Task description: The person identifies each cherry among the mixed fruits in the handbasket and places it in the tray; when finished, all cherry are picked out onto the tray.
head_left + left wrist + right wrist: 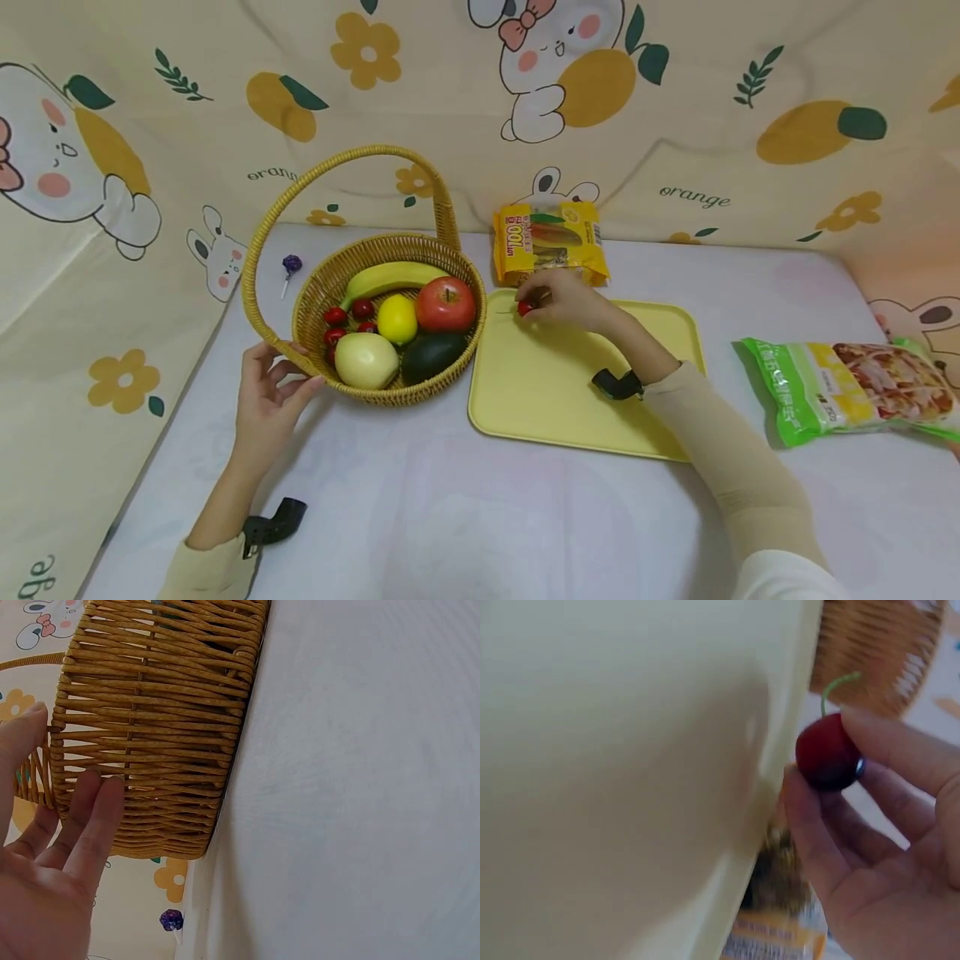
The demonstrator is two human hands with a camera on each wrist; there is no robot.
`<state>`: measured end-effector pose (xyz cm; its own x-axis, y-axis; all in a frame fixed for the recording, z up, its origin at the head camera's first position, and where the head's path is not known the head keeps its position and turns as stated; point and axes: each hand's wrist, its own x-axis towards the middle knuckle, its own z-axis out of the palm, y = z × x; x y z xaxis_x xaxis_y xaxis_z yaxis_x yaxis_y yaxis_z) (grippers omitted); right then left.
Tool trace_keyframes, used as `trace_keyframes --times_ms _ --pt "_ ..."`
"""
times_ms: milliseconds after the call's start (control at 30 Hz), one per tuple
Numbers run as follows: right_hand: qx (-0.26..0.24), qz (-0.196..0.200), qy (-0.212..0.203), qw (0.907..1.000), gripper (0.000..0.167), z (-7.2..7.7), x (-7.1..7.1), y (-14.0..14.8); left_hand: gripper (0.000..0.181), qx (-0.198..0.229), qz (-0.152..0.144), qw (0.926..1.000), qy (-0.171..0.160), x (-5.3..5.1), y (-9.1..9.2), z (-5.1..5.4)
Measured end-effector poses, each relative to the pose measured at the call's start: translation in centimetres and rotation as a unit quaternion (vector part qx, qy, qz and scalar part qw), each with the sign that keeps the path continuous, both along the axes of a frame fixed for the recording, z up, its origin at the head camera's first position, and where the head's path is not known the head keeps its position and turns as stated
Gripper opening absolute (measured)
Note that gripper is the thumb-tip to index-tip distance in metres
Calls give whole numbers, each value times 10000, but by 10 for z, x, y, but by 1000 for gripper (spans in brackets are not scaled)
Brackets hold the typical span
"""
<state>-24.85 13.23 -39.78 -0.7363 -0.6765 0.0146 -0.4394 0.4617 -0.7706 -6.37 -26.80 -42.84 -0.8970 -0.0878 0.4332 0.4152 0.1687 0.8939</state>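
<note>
My right hand (576, 303) pinches a dark red cherry (826, 753) between thumb and fingertips. Its green stem shows in the right wrist view. The hand is over the far left part of a yellow tray (555, 392). At the left, my left hand (267, 400) holds the wicker basket (154, 712) at its rim by the handle's base, thumb on the rim and fingers against the outer side. Inside the basket lie a banana (393, 275), a red apple (446, 305), a lemon (397, 319), a pale round fruit (366, 362), a dark green avocado (433, 357) and several cherries (335, 317).
A yellow snack packet (551, 242) with a mango picture lies behind the tray. Right of the tray is a green and clear food bag (855, 387). A purple lollipop (292, 264) lies left of the basket. Patterned cloth (450, 108) hangs behind the table.
</note>
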Motion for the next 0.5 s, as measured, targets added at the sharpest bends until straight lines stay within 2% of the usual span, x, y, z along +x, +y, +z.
trace_keyframes --times_ms 267,500 --pt "346 -449 288 9980 21 -6 5 -14 61 71 -96 9999 85 -1 0 -2" --pt "614 -578 670 9942 26 -7 5 -23 64 -18 43 9999 -154 1 0 2"
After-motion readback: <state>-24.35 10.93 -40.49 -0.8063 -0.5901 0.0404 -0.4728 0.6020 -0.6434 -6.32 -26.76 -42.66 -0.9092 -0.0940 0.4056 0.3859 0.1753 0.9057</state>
